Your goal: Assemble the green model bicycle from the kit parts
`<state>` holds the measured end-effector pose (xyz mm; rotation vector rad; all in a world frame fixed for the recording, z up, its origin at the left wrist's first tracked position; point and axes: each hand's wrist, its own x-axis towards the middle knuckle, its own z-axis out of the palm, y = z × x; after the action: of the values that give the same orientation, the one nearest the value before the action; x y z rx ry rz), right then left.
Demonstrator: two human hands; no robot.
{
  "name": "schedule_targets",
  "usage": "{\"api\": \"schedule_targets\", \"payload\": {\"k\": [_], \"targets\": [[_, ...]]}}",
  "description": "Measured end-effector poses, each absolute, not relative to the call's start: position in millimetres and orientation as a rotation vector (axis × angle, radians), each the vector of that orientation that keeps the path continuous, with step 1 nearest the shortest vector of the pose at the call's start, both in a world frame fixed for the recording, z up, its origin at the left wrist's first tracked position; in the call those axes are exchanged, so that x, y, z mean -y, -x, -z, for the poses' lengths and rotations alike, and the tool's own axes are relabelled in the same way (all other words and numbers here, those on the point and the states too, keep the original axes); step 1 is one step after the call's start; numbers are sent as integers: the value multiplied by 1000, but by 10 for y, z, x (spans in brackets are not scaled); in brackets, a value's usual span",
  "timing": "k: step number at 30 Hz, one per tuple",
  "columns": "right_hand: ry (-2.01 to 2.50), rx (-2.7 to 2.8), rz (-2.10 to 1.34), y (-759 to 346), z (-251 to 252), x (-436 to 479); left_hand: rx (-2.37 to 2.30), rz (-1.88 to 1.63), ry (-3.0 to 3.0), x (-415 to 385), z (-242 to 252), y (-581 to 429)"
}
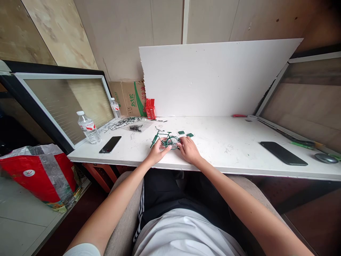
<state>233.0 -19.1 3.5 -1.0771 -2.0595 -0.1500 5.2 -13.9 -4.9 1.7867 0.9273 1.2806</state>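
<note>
A small green model bicycle point(167, 137) is held upright at the front of the white table, its handlebar end to the left and a spoked wheel to the right. My left hand point(158, 153) is closed on the lower middle of the frame, thumb towards the wheel. At the wheel's right side, the fingers of my right hand point(188, 148) are closed on the rear of the bicycle. Just beyond it lie a flat green piece point(181, 132) and another green piece point(190, 135).
Black part frames point(125, 122) and a clear bag of dark parts point(135, 128) lie back left. A phone point(110, 144) and a water bottle point(88, 128) stand left; a second phone point(283, 153) and a mouse point(326, 158) lie right. A red box point(150, 108) stands behind.
</note>
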Motion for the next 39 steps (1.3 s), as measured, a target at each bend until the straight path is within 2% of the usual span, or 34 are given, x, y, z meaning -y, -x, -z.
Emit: {"api": "schedule_targets", "payload": {"k": [8,17,22,27,32,39], "targets": [[914,2034,-99,-2345,-73,243,-939,-1310,-1685,71,130,-24],[807,1985,164,-2365,-106,250,-882,-1192,-1454,202,-147,-102],[828,2034,259,-2345,-197,302,-555,-1107,-1318,367,-392,-134],[753,2191,320,-2202,-330,455,-604,-1229,-1144,430,-512,-186],[656,2283,213,-2132,-438,596,-668,-1305,-1119,375,-523,-132],[771,1929,-24,-2206,-471,535,-561,-1233,-1117,433,-625,-55]]}}
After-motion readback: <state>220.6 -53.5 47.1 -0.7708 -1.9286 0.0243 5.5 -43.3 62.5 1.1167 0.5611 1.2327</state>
